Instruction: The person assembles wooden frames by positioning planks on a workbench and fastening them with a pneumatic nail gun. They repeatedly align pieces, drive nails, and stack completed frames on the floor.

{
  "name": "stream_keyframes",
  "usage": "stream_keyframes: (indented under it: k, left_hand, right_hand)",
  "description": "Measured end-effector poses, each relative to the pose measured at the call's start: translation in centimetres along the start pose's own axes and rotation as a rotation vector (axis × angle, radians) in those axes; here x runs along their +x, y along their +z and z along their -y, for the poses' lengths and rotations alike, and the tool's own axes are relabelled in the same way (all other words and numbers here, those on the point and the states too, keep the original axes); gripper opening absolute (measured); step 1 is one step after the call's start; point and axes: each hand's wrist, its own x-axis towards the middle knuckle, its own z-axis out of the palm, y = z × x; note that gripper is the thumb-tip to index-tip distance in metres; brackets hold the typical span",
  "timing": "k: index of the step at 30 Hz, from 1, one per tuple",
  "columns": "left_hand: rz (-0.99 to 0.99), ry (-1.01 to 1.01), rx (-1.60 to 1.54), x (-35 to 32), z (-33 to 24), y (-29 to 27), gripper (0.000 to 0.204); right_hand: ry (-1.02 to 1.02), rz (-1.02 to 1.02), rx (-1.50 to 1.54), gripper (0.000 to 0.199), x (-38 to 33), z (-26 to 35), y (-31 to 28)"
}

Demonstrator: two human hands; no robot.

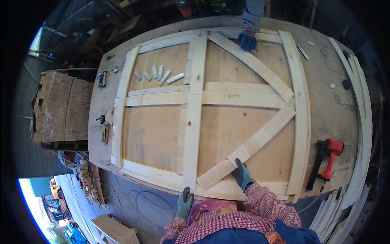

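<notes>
A large plywood panel (158, 134) with a frame of pale wooden battens lies on a big workbench (337, 110). My right hand (242, 174), in a grey-green glove, presses on the lower end of a diagonal batten (248, 147) near the panel's near edge. In the same kind of glove, my left hand (185, 202) rests with fingers apart at the near edge, just below the central upright batten (194, 110). Across the bench, another person's blue-gloved hand (247, 40) holds down the upper diagonal batten (252, 65).
A red nail gun (328, 158) lies on the bench to the right. Several strips of nails (160, 74) lie on the panel's far left. Small tools (105, 131) sit along the left edge. Stacked boards (61, 105) stand left; spare battens (361, 122) run along the right.
</notes>
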Motion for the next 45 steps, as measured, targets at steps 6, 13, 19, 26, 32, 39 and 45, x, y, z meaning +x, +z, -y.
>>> stream_keyframes:
  k: [6,13,19,26,32,39,45]
  left_hand:
    - [-0.215,-0.201,-0.439,1.6,1.0,-6.7,0.029]
    - [0.047,-0.474,-0.844,4.2,1.9,-9.4,0.038]
    - [0.108,-0.631,-1.049,6.7,5.5,-8.8,0.039]
    - [0.209,-0.463,-1.245,8.1,7.7,-8.0,0.032]
    - [-0.081,-0.564,-0.99,7.5,3.3,-6.7,0.052]
    - [-0.086,-0.587,-0.95,6.1,0.2,-5.8,0.092]
    - [-0.147,-0.583,-0.805,6.8,0.0,-5.5,0.091]
  right_hand:
    - [-0.063,-0.147,0.279,0.05,2.2,-1.1,-0.6]
    - [-0.046,-0.15,0.266,0.055,3.0,-0.1,-0.2]
    - [-0.036,-0.174,0.134,0.063,1.9,0.1,-0.3]
    - [0.008,-0.033,-0.047,0.08,1.9,-2.6,1.1]
    - [0.113,0.129,-0.072,0.087,2.4,-1.0,-0.7]
    - [0.163,0.051,-0.138,0.083,1.7,0.3,0.2]
    - [0.06,0.129,-0.197,0.088,0.6,-1.7,2.0]
